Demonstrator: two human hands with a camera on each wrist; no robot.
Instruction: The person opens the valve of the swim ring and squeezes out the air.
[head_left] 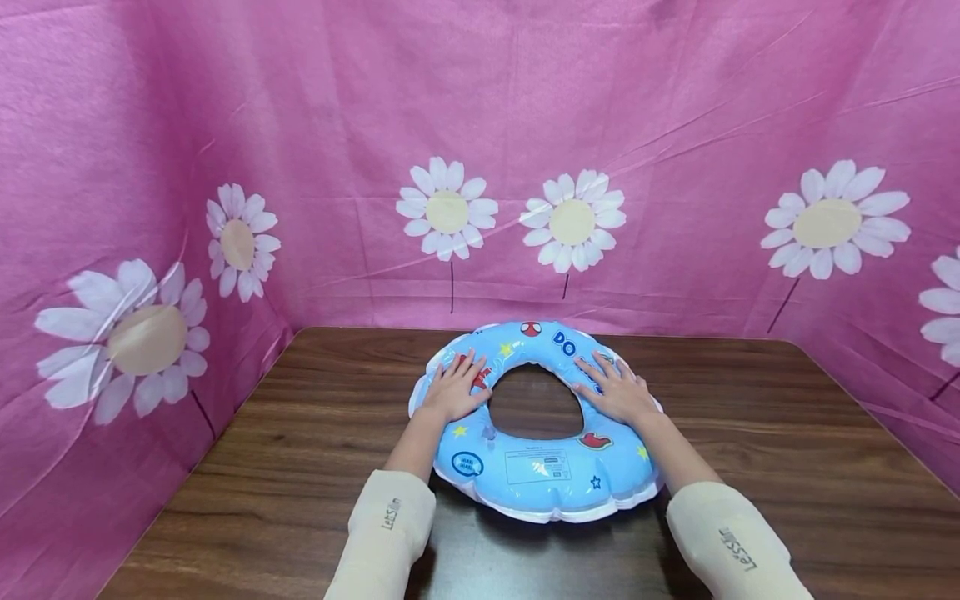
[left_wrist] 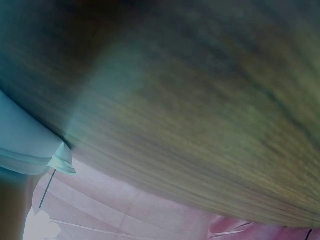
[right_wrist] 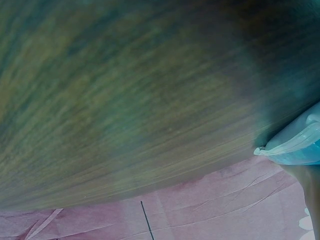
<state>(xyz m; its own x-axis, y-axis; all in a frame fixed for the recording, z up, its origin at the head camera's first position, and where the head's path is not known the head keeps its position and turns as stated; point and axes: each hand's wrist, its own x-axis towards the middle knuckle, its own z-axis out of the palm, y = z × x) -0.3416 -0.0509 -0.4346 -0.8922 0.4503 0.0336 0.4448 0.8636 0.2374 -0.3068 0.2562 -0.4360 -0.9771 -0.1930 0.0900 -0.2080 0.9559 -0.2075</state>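
One left hand [head_left: 453,392], one right hand [head_left: 621,395] laid splayed, nothing gripped | blue inflatable ring [head_left: 538,490] seemingly steadied from both sides on wooden table [head_left: 757,475]

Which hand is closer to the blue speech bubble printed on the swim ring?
The left hand: it rests on the left side of the swim ring, just beyond the speech bubble. The right hand rests on the opposite side, farther away.
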